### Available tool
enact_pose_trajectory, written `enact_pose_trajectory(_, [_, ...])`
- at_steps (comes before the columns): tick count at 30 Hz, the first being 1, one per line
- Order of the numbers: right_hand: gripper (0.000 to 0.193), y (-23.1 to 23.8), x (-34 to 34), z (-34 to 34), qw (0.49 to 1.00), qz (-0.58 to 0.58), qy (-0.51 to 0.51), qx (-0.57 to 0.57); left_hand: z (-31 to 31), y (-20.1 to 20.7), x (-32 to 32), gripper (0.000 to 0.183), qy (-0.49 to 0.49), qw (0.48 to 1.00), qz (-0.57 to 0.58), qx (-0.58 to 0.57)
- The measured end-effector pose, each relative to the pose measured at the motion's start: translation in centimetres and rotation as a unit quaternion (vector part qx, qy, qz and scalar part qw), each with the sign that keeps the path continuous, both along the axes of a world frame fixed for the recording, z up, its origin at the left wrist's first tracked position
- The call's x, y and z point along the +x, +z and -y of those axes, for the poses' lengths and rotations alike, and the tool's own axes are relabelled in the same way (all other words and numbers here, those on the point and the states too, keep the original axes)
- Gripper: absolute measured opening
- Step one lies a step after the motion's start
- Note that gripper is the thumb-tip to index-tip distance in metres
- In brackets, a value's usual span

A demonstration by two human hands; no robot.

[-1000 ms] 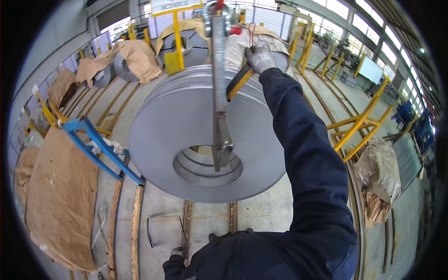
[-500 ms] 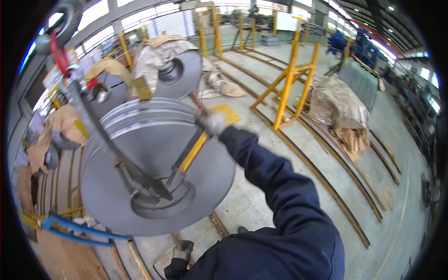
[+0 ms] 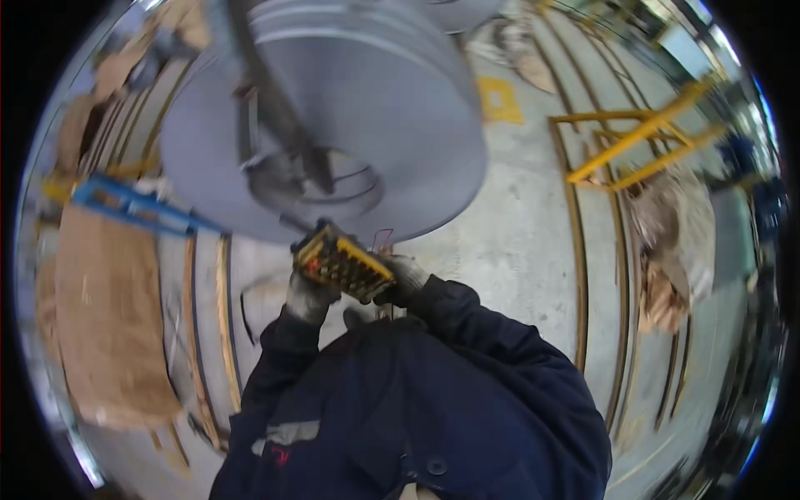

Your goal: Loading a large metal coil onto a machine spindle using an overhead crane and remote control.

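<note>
A yellow-and-black hand-held remote control (image 3: 346,265) with rows of dark buttons is in front of my chest. My left hand (image 3: 310,297), in a greyish glove, is closed around its left end. My gloved right hand (image 3: 405,280) grips the other end, its fingers partly hidden. Just beyond the remote stands a large grey coil of sheet metal (image 3: 417,142), its round bore facing me. A dark metal lifting arm (image 3: 279,121) slants down from above, its lower end at the bore; how it bears on the coil I cannot tell.
A blue metal frame (image 3: 137,204) and a brown paper-covered bundle (image 3: 112,325) lie at left. Floor rails (image 3: 575,275) run along the right, with a yellow stand (image 3: 637,150) and a wrapped load (image 3: 679,242). Another coil (image 3: 458,12) shows at the far edge.
My right hand has come back from over the coil to my chest. My left hand has risen and both now hold the remote control. The view has tilted downward.
</note>
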State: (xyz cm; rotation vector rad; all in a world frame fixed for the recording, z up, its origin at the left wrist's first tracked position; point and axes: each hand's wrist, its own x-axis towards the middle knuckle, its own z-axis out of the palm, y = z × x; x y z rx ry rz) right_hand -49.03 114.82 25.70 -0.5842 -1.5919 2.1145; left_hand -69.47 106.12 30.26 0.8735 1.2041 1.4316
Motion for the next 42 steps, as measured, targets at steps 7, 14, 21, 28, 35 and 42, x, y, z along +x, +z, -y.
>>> enact_pose_trajectory(7, [0.045, 4.9, 0.8, -1.6, 0.945, 0.185, 0.253, -0.094, 6.3, 1.5, 6.1, 0.041, 0.308, 0.946, 0.099, 0.02])
enact_pose_trajectory(14, [0.038, 2.2, -2.8, -9.2, 0.991, 0.094, 0.033, 0.087, 13.8, 2.4, 4.2, 0.039, 0.453, 0.869, 0.187, -0.072])
enact_pose_trajectory(21, [0.056, 10.1, -12.4, -9.3, 0.86, 0.036, -0.18, 0.476, 18.8, -1.6, -1.6, 0.041, 0.422, 0.872, 0.235, -0.077])
enact_pose_trajectory(28, [0.036, 3.5, -20.0, -12.3, 0.929, 0.038, -0.236, 0.282, 25.3, -5.8, -8.9, 0.041, 0.364, 0.904, 0.205, -0.094])
enact_pose_trajectory(35, [0.035, 4.5, -25.9, -6.7, 0.874, 0.076, -0.383, 0.29, 32.8, -7.8, -14.9, 0.042, 0.333, 0.902, 0.235, -0.143])
enact_pose_trajectory(42, [0.034, 6.8, -24.5, -0.4, 0.852, 0.128, -0.384, 0.333, 34.6, -7.6, -18.0, 0.038, 0.311, 0.908, 0.218, -0.176])
